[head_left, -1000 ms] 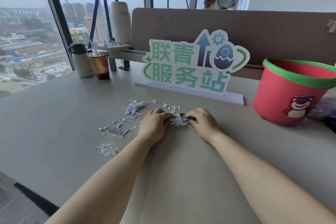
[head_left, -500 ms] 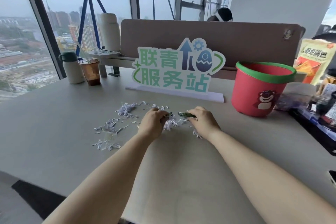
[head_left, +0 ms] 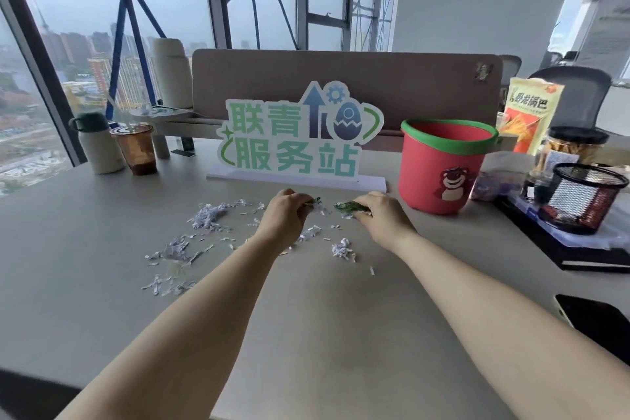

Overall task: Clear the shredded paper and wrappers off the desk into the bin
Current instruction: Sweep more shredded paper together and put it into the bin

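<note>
the left hand (head_left: 284, 215) and right hand (head_left: 381, 215) have moved apart and lifted, each now pinching a green wrapper (head_left: 347, 206), and paper bits (head_left: 341, 251) fell between them.

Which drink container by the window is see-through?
The plastic cup with brown liquid and a lid. It stands right of the white flask with the dark green cap, which is opaque, like the tall white bottle behind.

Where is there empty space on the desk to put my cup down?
Bare desk lies left of the shredded paper, in front of the brown drink cup. The near middle, between the two forearms, is also mostly bare. Crowded: the right side, with the red bin, mesh pen holder and phone.
</note>
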Motion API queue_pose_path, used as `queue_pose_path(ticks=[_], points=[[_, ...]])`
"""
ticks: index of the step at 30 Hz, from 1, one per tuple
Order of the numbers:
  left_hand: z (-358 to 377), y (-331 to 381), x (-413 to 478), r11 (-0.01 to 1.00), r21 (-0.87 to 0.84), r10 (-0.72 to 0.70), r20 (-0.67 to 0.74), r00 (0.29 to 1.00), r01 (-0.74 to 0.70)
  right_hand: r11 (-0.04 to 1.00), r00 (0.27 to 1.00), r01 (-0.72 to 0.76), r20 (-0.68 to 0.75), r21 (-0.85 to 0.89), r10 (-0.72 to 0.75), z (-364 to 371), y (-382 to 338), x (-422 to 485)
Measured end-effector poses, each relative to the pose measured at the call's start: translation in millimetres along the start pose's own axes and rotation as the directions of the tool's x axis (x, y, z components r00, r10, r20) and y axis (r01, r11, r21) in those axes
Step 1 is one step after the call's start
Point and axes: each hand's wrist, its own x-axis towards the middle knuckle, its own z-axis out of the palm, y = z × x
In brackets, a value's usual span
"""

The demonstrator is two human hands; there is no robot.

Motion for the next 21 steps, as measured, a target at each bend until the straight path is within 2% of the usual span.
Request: queue_pose_path(ticks=[6, 21], points=[[5, 20, 7, 1.000, -0.015, 0.021, 0.023, 1.000, -0.021, 1.000, 1.000, -0.019, -0.025, -0.021, 0.018, -21, 6, -1], [4, 93, 58, 0.986, -0.085, 0.146, -0.007, 0.989, -0.146, 0.996, 0.979, -0.016, -0.203, -0.088, -0.003, -110, 16, 18]])
